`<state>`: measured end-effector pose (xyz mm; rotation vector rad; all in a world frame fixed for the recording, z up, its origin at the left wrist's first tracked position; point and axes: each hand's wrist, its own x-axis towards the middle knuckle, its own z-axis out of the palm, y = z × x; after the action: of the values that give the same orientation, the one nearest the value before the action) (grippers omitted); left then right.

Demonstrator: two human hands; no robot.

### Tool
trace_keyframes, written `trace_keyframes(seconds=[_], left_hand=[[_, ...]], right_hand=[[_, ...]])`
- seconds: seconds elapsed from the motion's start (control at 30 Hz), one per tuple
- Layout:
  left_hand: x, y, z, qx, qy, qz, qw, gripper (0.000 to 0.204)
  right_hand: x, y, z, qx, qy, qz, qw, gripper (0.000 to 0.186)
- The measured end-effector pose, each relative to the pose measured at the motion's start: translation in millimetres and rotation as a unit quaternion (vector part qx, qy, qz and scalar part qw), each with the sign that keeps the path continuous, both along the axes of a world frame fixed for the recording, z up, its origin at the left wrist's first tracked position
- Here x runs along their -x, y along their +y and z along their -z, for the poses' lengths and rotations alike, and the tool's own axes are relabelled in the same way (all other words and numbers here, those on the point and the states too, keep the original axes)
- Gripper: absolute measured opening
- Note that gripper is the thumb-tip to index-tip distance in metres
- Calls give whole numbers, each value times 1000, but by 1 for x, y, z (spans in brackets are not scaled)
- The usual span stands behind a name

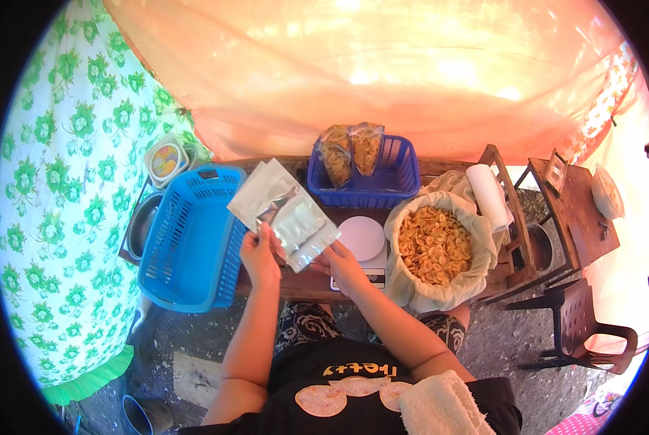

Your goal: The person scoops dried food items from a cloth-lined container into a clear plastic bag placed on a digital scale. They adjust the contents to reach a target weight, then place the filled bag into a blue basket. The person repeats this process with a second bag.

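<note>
Both of my hands hold a few flat pouches (284,210), silvery and partly clear, tilted above the bench. My left hand (260,257) closes on their near left edge, thumb on top. At their lower right corner, my right hand (340,267) grips with its fingers partly hidden beneath. Just beyond the right hand is a kitchen scale (361,239) with a round white plate. To its right stands a cloth-lined container (395,279) heaped with thin yellow-orange chips (437,246).
A light-blue basket (186,239) stands at the left. Behind the scale, a dark-blue basket (364,196) holds filled clear bags of chips (366,148). A white roll (489,196) leans by the chips. On the right are a wooden table (578,210) and a brown plastic chair (578,319).
</note>
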<state>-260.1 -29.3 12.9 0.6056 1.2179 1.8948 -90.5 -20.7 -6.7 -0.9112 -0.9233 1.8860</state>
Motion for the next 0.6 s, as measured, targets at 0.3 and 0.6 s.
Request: trace_keyframes(seconds=[0.3, 0.6], left_hand=[[-30, 10, -2, -79, 156, -67, 982, 20], [47, 19, -22, -42, 179, -179, 966, 29]], right_hand=[[-27, 4, -15, 76, 225, 130, 963, 36], [13, 44, 35, 23, 53, 96, 994, 28]])
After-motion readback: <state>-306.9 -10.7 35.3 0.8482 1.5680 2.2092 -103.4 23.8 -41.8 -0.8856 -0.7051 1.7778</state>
